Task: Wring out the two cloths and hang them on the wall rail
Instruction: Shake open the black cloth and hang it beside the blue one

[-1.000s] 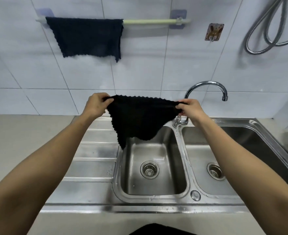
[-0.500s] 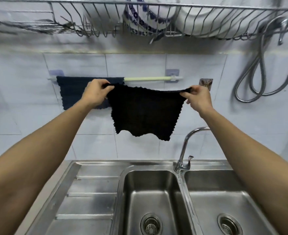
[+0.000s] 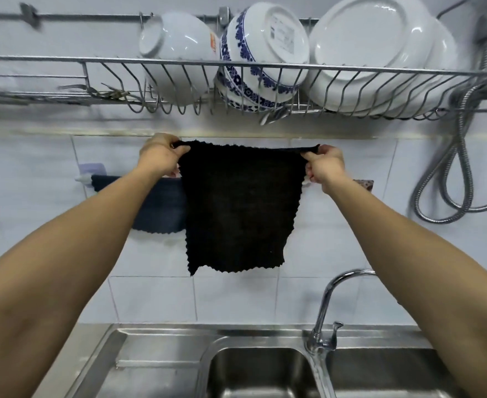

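**Black cloth about to miss the rail?**

Black cloth (image 3: 238, 208) is stretched flat, left hand (image 3: 159, 155) and right hand (image 3: 324, 165) each pinching a top corner. It hides the wall rail (image 3: 85, 178), so draping blind could overlap the navy cloth (image 3: 156, 205) or drop it into the sink (image 3: 259, 372).

Bright even light, glare on bowls (image 3: 265, 47), wide-angle bowing at edges, slight motion blur

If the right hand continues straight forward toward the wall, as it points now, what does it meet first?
Most likely the rail's right end, seen just beside the right hand, with the tiled wall behind it. Depth is unclear, and the black cloth hides most of the rail.
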